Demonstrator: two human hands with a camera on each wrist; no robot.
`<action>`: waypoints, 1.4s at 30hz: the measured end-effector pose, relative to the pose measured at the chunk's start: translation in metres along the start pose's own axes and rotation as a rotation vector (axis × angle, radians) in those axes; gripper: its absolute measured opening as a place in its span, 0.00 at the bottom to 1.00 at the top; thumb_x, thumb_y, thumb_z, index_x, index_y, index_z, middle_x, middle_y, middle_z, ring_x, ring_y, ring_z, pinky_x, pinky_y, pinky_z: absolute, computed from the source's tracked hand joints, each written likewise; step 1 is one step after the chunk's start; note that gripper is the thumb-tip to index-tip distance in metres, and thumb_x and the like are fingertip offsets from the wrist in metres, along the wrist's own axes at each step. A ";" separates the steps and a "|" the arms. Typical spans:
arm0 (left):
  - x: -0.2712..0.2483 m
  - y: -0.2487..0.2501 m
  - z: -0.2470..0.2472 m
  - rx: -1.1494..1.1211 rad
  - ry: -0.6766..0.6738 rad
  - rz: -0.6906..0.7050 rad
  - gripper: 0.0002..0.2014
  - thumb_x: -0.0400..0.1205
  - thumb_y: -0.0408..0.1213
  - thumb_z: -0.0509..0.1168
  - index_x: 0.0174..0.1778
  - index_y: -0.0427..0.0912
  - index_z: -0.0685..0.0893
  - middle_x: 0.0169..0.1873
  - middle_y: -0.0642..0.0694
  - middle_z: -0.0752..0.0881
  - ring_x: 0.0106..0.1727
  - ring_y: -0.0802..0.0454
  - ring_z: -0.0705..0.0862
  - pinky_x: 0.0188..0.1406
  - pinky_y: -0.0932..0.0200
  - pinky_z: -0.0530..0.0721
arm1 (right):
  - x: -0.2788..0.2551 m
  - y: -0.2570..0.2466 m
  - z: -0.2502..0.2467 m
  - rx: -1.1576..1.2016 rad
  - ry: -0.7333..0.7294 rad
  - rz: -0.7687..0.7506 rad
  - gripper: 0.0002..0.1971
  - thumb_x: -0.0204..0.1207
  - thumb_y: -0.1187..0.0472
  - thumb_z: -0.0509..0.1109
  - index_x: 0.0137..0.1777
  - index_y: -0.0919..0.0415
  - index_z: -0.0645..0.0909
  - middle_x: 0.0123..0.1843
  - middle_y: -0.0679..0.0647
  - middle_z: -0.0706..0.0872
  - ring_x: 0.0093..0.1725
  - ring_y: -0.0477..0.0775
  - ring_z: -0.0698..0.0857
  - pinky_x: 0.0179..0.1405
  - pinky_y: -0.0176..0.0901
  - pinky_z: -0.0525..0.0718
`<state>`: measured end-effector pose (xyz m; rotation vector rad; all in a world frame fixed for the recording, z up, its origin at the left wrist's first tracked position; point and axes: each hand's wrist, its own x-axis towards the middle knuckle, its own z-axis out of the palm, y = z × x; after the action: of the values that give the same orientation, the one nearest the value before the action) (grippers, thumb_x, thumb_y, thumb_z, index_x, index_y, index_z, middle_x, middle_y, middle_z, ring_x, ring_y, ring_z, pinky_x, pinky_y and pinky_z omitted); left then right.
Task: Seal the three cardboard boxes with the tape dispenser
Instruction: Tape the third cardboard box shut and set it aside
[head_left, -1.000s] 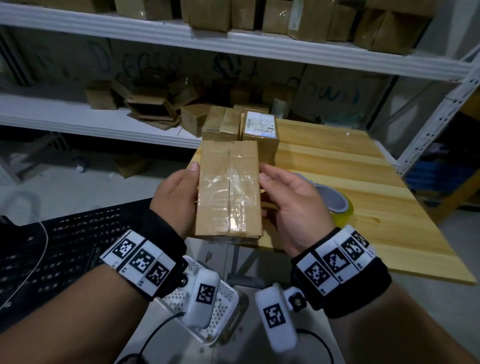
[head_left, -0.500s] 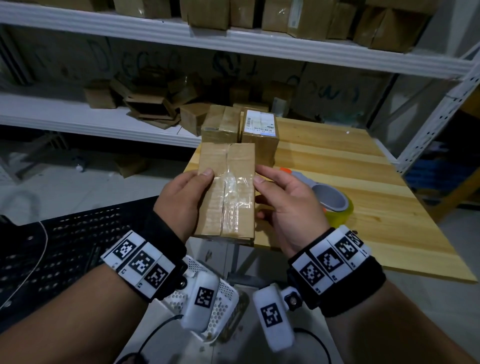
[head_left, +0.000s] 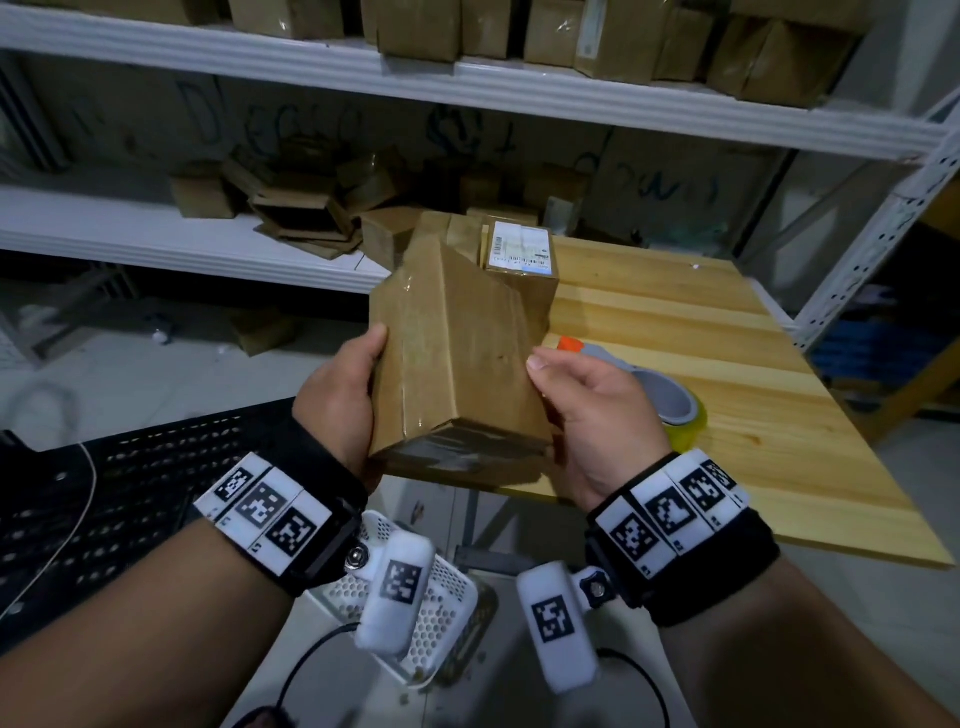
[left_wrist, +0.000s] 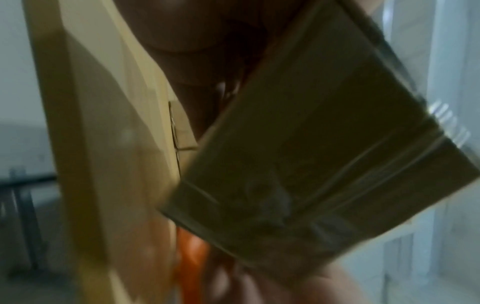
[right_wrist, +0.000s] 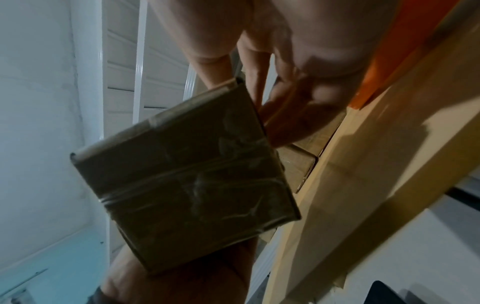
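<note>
I hold a taped cardboard box (head_left: 457, 358) in the air over the near left corner of the wooden table (head_left: 727, 374), tilted with one corner up. My left hand (head_left: 337, 400) grips its left side and my right hand (head_left: 582, 400) grips its right side. Clear tape crosses the box's end face (right_wrist: 187, 181), also seen blurred in the left wrist view as the box (left_wrist: 324, 144). Two more boxes stand behind it: a plain box (head_left: 462, 234) and a box with a white label (head_left: 522, 254). The tape dispenser (head_left: 665, 395), orange, grey and yellow, lies on the table behind my right hand.
White metal shelving (head_left: 467, 88) full of cardboard boxes rises behind the table. A black perforated panel (head_left: 104, 493) lies low on the left. A white perforated basket (head_left: 415, 613) sits on the floor below my wrists. The table's right half is bare wood.
The box was held flat with its taped seam facing up. Both hands have turned and tilted it, so a plain side now faces up and one corner points upward.
</note>
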<state>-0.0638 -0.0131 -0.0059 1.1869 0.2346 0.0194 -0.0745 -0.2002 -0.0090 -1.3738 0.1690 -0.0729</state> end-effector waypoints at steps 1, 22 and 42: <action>0.002 -0.001 -0.001 0.067 0.008 0.045 0.21 0.85 0.53 0.64 0.66 0.41 0.85 0.54 0.36 0.92 0.55 0.38 0.91 0.57 0.36 0.89 | 0.001 0.000 -0.001 -0.034 0.016 -0.029 0.07 0.85 0.63 0.73 0.58 0.59 0.91 0.53 0.59 0.96 0.54 0.58 0.94 0.62 0.63 0.91; 0.023 -0.004 -0.018 0.220 -0.182 -0.043 0.32 0.57 0.58 0.79 0.56 0.45 0.90 0.48 0.37 0.90 0.48 0.34 0.89 0.53 0.33 0.86 | 0.003 0.001 -0.009 -0.177 0.014 -0.027 0.25 0.77 0.59 0.82 0.72 0.58 0.81 0.54 0.65 0.92 0.44 0.61 0.94 0.29 0.47 0.88; 0.023 0.005 -0.030 0.395 -0.072 0.222 0.17 0.74 0.43 0.80 0.58 0.53 0.87 0.59 0.48 0.88 0.61 0.47 0.86 0.48 0.51 0.82 | 0.007 -0.001 -0.016 -0.721 0.239 -0.110 0.20 0.79 0.41 0.76 0.43 0.58 0.77 0.24 0.57 0.86 0.17 0.57 0.83 0.25 0.55 0.89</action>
<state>-0.0461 0.0192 -0.0153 1.5999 0.0412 0.1295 -0.0700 -0.2168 -0.0114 -2.0939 0.3409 -0.2894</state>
